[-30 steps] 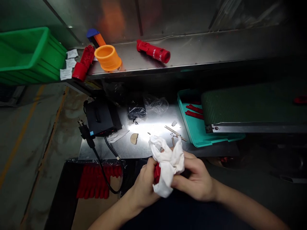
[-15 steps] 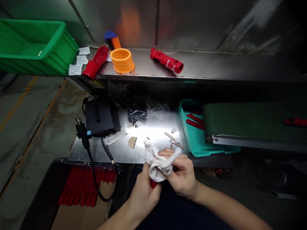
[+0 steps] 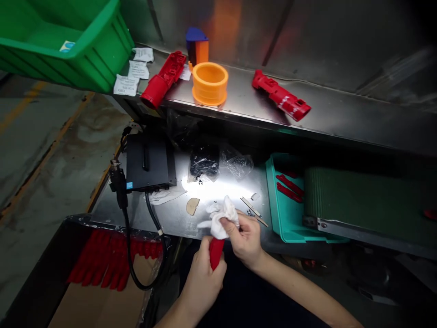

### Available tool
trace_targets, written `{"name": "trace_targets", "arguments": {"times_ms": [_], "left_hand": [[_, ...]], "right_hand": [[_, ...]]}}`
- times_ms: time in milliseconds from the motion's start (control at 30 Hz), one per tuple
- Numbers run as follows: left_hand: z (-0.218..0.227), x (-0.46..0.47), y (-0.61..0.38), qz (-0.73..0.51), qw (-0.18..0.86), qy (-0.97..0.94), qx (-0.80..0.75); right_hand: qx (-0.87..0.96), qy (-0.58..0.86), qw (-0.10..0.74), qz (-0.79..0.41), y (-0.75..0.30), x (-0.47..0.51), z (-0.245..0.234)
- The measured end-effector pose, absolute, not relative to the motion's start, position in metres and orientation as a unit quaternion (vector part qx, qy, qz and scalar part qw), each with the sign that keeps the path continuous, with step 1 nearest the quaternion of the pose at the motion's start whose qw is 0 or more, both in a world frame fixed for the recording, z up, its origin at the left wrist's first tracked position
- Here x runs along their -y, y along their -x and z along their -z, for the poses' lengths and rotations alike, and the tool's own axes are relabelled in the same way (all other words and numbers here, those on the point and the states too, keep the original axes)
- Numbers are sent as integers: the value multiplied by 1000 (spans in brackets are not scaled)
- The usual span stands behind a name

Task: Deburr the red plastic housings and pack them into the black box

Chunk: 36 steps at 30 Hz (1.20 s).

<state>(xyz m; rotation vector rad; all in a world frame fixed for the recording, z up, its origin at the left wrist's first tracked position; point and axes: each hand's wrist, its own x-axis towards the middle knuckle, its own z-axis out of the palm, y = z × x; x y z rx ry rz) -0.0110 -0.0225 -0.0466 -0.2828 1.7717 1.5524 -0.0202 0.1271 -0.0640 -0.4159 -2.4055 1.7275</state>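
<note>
Here's your left hand (image 3: 206, 275), closed firmly around a red piece (image 3: 216, 253) in front of your body, while your right hand (image 3: 247, 237) bunches a white cloth (image 3: 223, 219) at its upper end; the two hands are close together, just past the near edge of the metal bench (image 3: 170, 225). Over to the containers! Down on your left, the black-walled box (image 3: 34, 273) carries rows of red parts (image 3: 102, 262) beside a sheet of brown cardboard (image 3: 99, 305). On your right, the teal tray (image 3: 283, 223) has slim red strips (image 3: 289, 192) lying in it. Up on the left, the green bin (image 3: 99, 68) shows a blue-and-white label (image 3: 67, 46) inside, and at the back of your bench a clear bag (image 3: 205, 160) holds something black you can't make out. Now the hidden bits: cloth and fingers cover both ends of your red piece, the conveyor (image 3: 358, 200) blocks the tray's right side, the frame crops bin and box alike, and a red object (image 3: 430, 213) at the far right is cut off, too dim to name.
</note>
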Motion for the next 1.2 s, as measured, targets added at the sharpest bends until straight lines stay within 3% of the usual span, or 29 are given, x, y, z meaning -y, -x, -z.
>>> {"name": "trace_targets", "arguments": {"times_ms": [133,333,667,833,1000,1200], "left_hand": [[57,37,41,-613,323,193,-694],[67,55,74,-720,335,298,-529],[63,64,78,-755,182,328,-537],[62,63,74,-747,155,351,-543],[58,44,78,-723,245,296,-574],[41,20,63,-727,378,187,-543]], "right_hand": [[854,173,15,-490,39,-143,127],[902,143,-138,-384,79,-164,201],[882,57,-235,-405,185,-131,261],[805,12,-271,-528,151,-138,221],[684,-114,-328,-641,96,-161,121],[716,-168,-247,-631,57,-184,30]]}}
